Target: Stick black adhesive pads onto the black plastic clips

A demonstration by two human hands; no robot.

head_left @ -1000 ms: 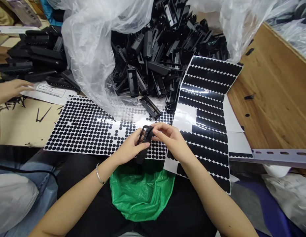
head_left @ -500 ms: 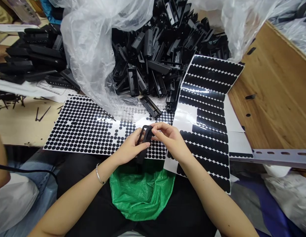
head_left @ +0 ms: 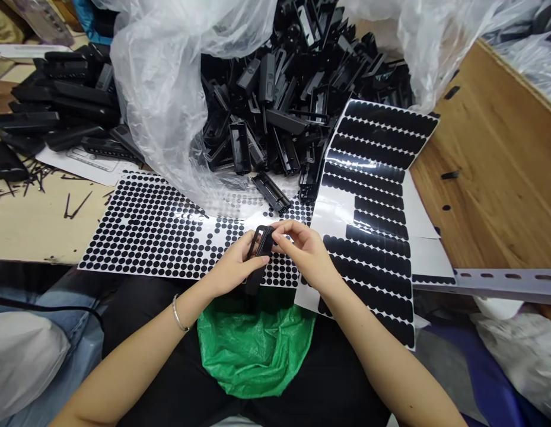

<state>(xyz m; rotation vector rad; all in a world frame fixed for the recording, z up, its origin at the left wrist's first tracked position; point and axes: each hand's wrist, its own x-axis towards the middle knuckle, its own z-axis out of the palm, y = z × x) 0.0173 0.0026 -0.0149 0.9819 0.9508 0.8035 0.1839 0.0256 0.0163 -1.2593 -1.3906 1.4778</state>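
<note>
Between my two hands is a black plastic housing (head_left: 257,274) with a ribbed face and a looped frame along one side. My left hand (head_left: 233,264) wraps round its middle, thumb pressed on the near face. At its upper end, my right hand (head_left: 304,243) pinches the corner between thumb and forefinger; anything small in that pinch is hidden. Under both hands lies a white sheet of round black stickers (head_left: 155,231), some of them peeled off. A second sticker sheet (head_left: 377,252), with rows of black dots, rests by my right forearm.
Behind the sheets rises a heap of black plastic housings (head_left: 279,118), partly under a clear plastic bag (head_left: 163,107). More black parts (head_left: 66,107) are stacked at left, near thin black scraps (head_left: 75,204). A wooden board (head_left: 493,166) stands at right. A green bag (head_left: 257,356) hangs at my lap.
The co-worker's arm at the far left has gone out of view, and a black part now shows at the left edge there. My hands and the housing have hardly moved.
</note>
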